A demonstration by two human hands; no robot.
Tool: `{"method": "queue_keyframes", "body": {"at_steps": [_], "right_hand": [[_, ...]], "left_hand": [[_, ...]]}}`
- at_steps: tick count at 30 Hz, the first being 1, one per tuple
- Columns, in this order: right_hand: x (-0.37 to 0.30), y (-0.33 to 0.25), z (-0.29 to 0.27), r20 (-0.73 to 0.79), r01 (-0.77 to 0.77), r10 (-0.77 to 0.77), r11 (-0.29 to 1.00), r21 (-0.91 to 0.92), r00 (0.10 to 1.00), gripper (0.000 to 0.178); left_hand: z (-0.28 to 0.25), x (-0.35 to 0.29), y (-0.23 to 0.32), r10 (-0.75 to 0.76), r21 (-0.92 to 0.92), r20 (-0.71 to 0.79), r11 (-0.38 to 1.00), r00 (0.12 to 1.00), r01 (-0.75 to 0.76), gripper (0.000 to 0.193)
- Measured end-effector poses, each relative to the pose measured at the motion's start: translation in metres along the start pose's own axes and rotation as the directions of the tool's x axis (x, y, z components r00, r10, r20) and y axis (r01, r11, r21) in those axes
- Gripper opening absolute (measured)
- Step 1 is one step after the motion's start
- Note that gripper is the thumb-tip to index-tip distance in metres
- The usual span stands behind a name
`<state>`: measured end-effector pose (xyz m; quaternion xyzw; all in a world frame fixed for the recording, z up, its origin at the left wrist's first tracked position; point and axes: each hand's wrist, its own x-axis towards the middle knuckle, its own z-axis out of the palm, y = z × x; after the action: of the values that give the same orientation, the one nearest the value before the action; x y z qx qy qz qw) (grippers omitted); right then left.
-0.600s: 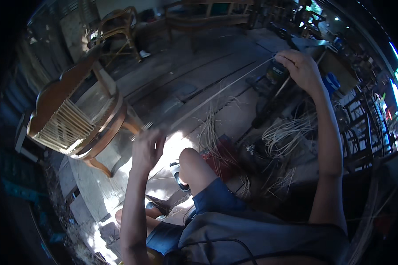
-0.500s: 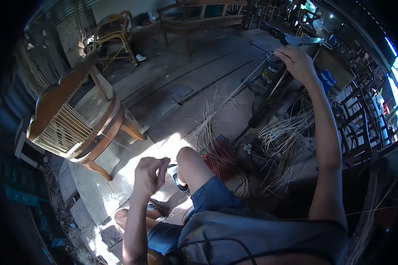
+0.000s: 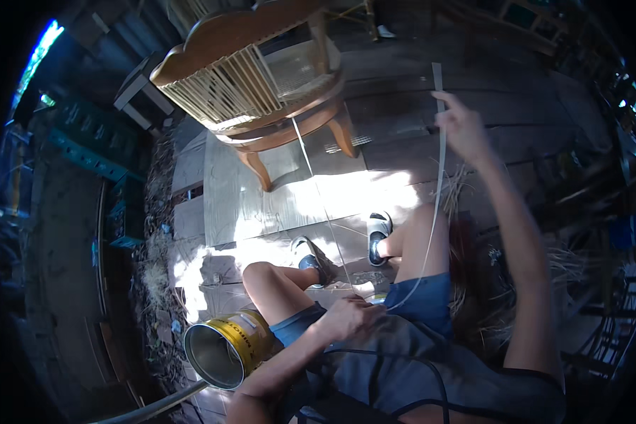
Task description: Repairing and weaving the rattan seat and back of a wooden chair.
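Observation:
My right hand is raised at the upper right, slightly blurred, its fingers pinched at a long pale cane strip. The strip's free end sticks up above the fingers, and its length curves down to my lap. Over my lap, my left hand is closed where the strip meets a thin strand running up to the chair; the exact hold is hidden by the fingers. Ahead stands a brown wooden chair, turned away at an angle, with pale strands strung close together across its back and a woven cane seat.
A yellow tin lies on its side by my left leg, its mouth facing left. Green crates line the left side. Loose cane strands lie at right. Sunlit boards lie between my feet and the chair.
My view has swung left, bringing the chair nearer the middle. My left hand has come down to my lap. My right hand has left the wire-like bundle area and now holds the strip upright.

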<state>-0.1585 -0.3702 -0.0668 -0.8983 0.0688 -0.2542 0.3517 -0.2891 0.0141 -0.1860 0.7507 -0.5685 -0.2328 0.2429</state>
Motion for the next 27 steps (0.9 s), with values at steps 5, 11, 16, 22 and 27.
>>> {"method": "queue_keyframes", "body": {"at_steps": [5, 11, 16, 22, 27], "right_hand": [[0.057, 0.020, 0.205, 0.176, -0.136, 0.077, 0.925, 0.355, 0.981, 0.011], [0.099, 0.004, 0.297, 0.425, -0.450, 0.258, 0.772, 0.449, 0.868, 0.022], [0.109, 0.002, 0.310, 0.482, -0.524, 0.285, 0.697, 0.489, 0.829, 0.019], [0.105, -0.003, 0.304, 0.511, -0.513, 0.231, 0.679, 0.525, 0.828, 0.027], [0.107, 0.006, 0.316, 0.540, -0.575, 0.292, 0.660, 0.483, 0.789, 0.023]], "left_hand": [[0.007, 0.019, 0.000, -0.009, -0.174, -0.019, 0.985, 1.000, 0.005, 0.034], [-0.023, 0.042, -0.024, -0.051, -0.244, -0.168, 0.970, 0.985, 0.009, 0.037], [-0.040, 0.046, -0.048, -0.109, -0.266, -0.015, 0.959, 0.994, 0.101, 0.038], [-0.043, 0.061, -0.068, -0.096, -0.318, 0.023, 0.943, 0.995, 0.098, 0.036], [-0.031, 0.061, -0.070, -0.070, -0.325, 0.011, 0.943, 0.997, 0.070, 0.034]]}}
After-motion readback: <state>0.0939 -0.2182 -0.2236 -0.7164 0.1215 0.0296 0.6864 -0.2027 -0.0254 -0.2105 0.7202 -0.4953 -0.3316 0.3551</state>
